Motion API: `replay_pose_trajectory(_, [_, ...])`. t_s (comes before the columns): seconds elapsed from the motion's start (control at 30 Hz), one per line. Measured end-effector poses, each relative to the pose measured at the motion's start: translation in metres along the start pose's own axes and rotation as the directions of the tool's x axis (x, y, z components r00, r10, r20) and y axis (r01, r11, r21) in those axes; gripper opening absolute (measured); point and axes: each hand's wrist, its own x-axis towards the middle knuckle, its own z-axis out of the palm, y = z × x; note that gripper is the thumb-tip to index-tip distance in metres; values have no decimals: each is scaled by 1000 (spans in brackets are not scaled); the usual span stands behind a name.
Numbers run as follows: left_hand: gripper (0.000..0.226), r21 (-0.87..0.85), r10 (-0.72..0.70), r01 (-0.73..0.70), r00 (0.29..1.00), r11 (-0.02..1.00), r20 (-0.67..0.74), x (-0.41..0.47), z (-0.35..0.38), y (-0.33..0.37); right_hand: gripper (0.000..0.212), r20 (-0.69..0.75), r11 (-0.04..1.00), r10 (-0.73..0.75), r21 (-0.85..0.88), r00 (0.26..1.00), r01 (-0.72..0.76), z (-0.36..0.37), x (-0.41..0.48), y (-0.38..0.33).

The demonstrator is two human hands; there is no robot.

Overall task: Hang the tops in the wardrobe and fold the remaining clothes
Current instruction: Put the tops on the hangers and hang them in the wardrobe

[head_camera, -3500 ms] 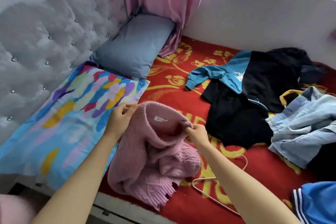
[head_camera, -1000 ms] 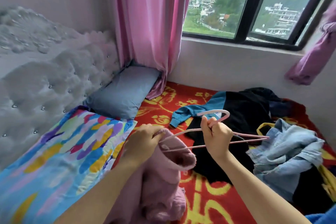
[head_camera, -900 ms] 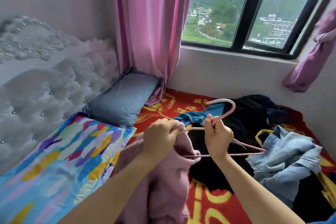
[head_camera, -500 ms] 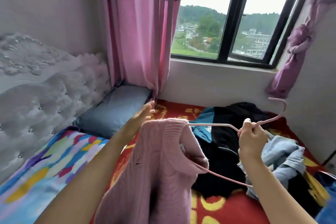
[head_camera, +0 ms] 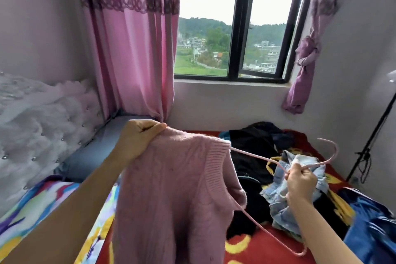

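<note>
A pink knit sweater hangs in the air over the bed. My left hand grips its shoulder at the upper left. A thin pink hanger runs into the sweater's neck opening, one arm inside the knit, the other arm sticking out below. My right hand is closed on the hanger just below its hook. On the red bedspread behind lie a black and teal top, a pale denim garment and a blue shiny garment.
A padded grey headboard and a grey pillow stand at the left, with a colourful pillow below. Pink curtains frame the window. A black stand leans by the right wall.
The sweater was lifted off the bed. My right hand picked up the hanger and slid it into the neck. My left hand moved from the collar to the shoulder; the view tilted up.
</note>
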Motion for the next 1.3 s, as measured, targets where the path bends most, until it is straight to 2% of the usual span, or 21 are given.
replay_pose_trajectory(0.07, [41, 25, 129, -129, 992, 991, -8, 9, 1, 26, 44, 82, 998, 23, 64, 996, -28, 1, -10, 7])
replay_pose_trajectory(0.13, [44, 14, 215, -215, 977, 977, 4, 13, 4, 45, 46, 190, 997, -20, 72, 982, 7, 7, -20, 13])
replay_pose_trajectory(0.17, [45, 26, 240, -241, 970, 970, 29, 15, 6, 49, 47, 201, 997, -42, 71, 979, 28, 10, -23, 9])
replay_pose_trajectory(0.23, [45, 72, 266, -272, 960, 960, 82, 14, 13, 58, 46, 111, 992, 4, 128, 994, -18, 16, -19, 4])
replay_pose_trajectory(0.3, [30, 119, 278, -290, 955, 950, 108, 14, 15, 57, 45, 82, 969, 111, 213, 990, -126, 19, -22, 1])
replay_pose_trajectory(0.37, [12, 237, 293, -311, 950, 920, 108, 14, 13, 59, 46, 137, 976, 49, 205, 989, -77, 24, -31, -1])
replay_pose_trajectory(0.43, [33, 344, 345, -362, 932, 867, 111, 15, 12, 54, 49, 152, 983, -69, 180, 986, 41, 26, -34, -8])
replay_pose_trajectory(0.5, [51, 425, 424, -433, 898, 795, 122, 14, 13, 46, 50, 134, 979, -121, 180, 984, 96, 28, -32, -22])
replay_pose_trajectory(0.6, [54, 545, 586, -574, 791, 611, 176, 10, 15, 35, 50, 117, 981, -125, 162, 985, 105, 35, -31, -31])
replay_pose_trajectory(0.63, [55, 543, 602, -595, 775, 593, 192, 9, 14, 34, 50, 109, 982, -126, 156, 986, 108, 37, -32, -32])
replay_pose_trajectory(0.73, [70, 518, 560, -561, 809, 646, 179, 3, 8, 29, 51, 90, 989, -118, 104, 989, 108, 37, -31, -32])
replay_pose_trajectory(0.77, [71, 550, 570, -552, 806, 627, 158, -1, 8, 26, 52, 78, 992, -112, 70, 991, 107, 36, -30, -30])
replay_pose_trajectory(0.87, [67, 692, 685, -553, 720, 464, 117, -9, 12, 18, 57, 2, 986, -162, -50, 987, 161, 32, -25, -29])
replay_pose_trajectory(0.97, [59, 812, 777, -526, 611, 253, 154, -6, 18, 17, 52, -7, 978, -198, -70, 980, 197, 35, -29, -37])
replay_pose_trajectory(1.07, [53, 829, 812, -523, 561, 199, 159, -1, 23, 13, 49, 35, 976, -213, -37, 976, 215, 37, -43, -39])
replay_pose_trajectory(1.13, [54, 817, 810, -544, 558, 191, 181, 0, 19, 11, 51, 60, 969, -245, -15, 968, 247, 36, -46, -38])
replay_pose_trajectory(1.17, [57, 806, 801, -549, 573, 219, 172, 1, 15, 10, 52, 73, 969, -247, -9, 966, 249, 35, -44, -38])
replay_pose_trajectory(1.2, [61, 773, 750, -550, 644, 316, 152, 1, 11, 13, 52, 78, 969, -246, 2, 966, 246, 34, -39, -38])
replay_pose_trajectory(1.23, [66, 717, 648, -524, 750, 460, 132, 0, 7, 18, 53, 77, 973, -232, 18, 970, 231, 34, -33, -38])
replay_pose_trajectory(1.27, [70, 652, 499, -460, 855, 602, 142, -3, 6, 24, 54, 80, 978, -209, 34, 975, 207, 36, -28, -37])
replay_pose_trajectory(1.3, [68, 619, 338, -398, 915, 677, 218, -8, 6, 31, 54, 88, 982, -185, 41, 979, 182, 37, -25, -37])
